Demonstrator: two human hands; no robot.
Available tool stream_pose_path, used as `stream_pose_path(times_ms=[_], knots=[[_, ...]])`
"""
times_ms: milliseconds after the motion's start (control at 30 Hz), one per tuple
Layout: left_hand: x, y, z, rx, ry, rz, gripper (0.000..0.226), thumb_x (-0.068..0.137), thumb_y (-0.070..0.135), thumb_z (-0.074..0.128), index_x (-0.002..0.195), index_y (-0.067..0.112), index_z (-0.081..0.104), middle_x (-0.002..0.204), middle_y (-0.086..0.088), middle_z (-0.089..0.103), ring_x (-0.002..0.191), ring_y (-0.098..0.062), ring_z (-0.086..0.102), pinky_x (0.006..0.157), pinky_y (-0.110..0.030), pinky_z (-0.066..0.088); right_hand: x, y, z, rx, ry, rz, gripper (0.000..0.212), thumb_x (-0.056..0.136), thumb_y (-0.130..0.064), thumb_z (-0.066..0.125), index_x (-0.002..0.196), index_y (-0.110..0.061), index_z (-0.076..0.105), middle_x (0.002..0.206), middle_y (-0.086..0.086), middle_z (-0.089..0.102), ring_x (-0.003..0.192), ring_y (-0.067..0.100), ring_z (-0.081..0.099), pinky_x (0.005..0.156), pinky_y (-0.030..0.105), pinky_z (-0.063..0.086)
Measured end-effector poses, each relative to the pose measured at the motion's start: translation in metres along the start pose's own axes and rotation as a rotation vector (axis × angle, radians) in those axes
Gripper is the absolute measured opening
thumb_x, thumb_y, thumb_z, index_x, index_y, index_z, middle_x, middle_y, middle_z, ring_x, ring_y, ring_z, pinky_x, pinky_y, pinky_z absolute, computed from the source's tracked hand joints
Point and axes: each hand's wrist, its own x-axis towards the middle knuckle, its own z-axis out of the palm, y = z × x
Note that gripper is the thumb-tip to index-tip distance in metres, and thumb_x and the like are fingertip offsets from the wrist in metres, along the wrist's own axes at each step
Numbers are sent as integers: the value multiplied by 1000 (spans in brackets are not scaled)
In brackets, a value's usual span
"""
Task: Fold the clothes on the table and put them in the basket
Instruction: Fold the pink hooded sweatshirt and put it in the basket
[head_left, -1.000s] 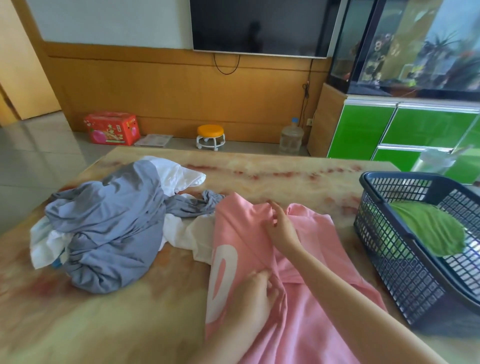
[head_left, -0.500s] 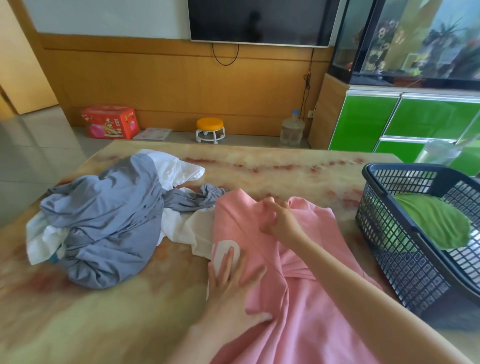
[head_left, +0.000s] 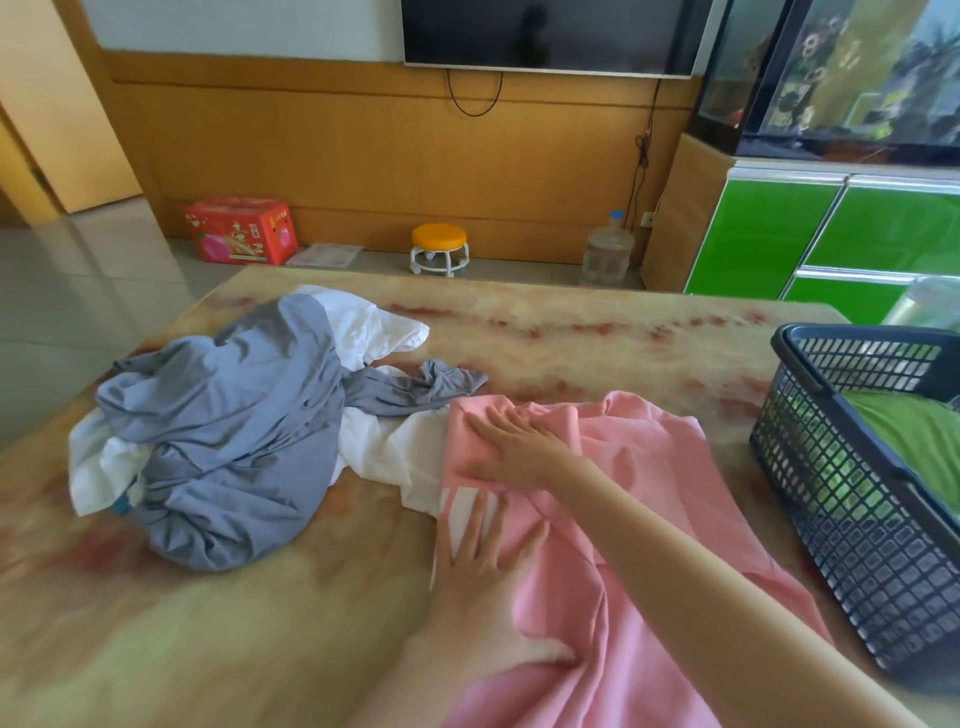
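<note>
One pink garment (head_left: 649, 467) is lying spread on the marble table (head_left: 208, 649), near the mesh basket (head_left: 810, 379). I am seeing the left hand (head_left: 478, 551) pressing its left edge, fingers straight and splayed, gripping nothing. The right hand (head_left: 511, 441) is lying palm-down farther up it, fingers extended, holding nothing. A grey garment (head_left: 228, 431) and a white garment (head_left: 374, 332) are lying heaped to the left. A green garment (head_left: 914, 441) is sitting inside the basket.

Basket (head_left: 831, 493) cut by right edge; white garment (head_left: 382, 449) mostly under grey garment (head_left: 234, 415).
</note>
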Motion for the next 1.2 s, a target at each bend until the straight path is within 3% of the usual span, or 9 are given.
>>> stream_pose_path(times_ms=[200,300,367,500,600,733,900,1067,1200], knots=[[9,-3,13,95,207,-33,116,43,102,22,144,44,29,153,-14,23,140,-25,-29,105,-50,3,8,4,4,4,-42,30,88,82,-75,39,151,-38,-1,160,-3,-8,147,23,-11,119,47,-3],[4,2,2,-65,22,-21,122,43,92,45,148,45,2,153,-2,-27,112,-12,-60,108,-54,-21,-3,-2,-2,55,-17,31,86,84,-69,46,151,-37,2,160,-2,-10,147,24,-12,118,47,-2],[-7,4,-10,-162,-62,-42,124,46,93,45,148,42,-5,148,5,-36,117,-17,-57,110,-58,-17,-24,-7,-7,127,59,50,83,87,-61,51,151,-36,6,160,-2,-12,147,25,-12,118,47,-3],[-66,-1,-9,-319,93,-66,99,56,82,34,145,47,10,156,12,-7,144,-12,-6,117,-38,4,-97,-15,-2,188,215,92,73,87,-51,60,149,-33,26,161,0,2,147,24,3,117,47,9],[-120,-11,-2,-642,224,-122,66,58,75,43,121,57,31,127,23,37,122,-4,40,104,-27,35,-157,-27,13,276,258,147,55,86,-45,63,137,-31,48,154,0,27,138,23,20,113,41,24],[-170,-8,9,-714,175,-231,59,57,75,59,107,49,42,112,20,55,106,-3,54,86,-19,40,-222,-48,37,351,316,255,52,83,-50,65,130,-29,56,129,1,46,122,23,40,101,38,40],[-208,8,21,-580,181,-228,97,44,73,60,128,31,39,117,11,38,117,-10,42,93,-18,33,-267,-85,64,477,267,425,72,80,-64,58,136,-24,38,113,5,59,74,13,59,53,23,45],[-225,10,26,-595,45,-119,112,47,52,81,139,34,20,125,8,23,112,-8,40,89,-19,36,-277,-119,96,564,269,520,94,75,-61,65,142,-18,16,104,13,65,85,31,67,70,39,56],[-231,12,47,-483,153,-49,100,67,23,83,143,34,20,118,10,27,100,-8,51,89,-21,41,-287,-122,102,632,324,491,78,80,-18,68,142,-15,20,93,11,64,85,32,65,72,43,56]])
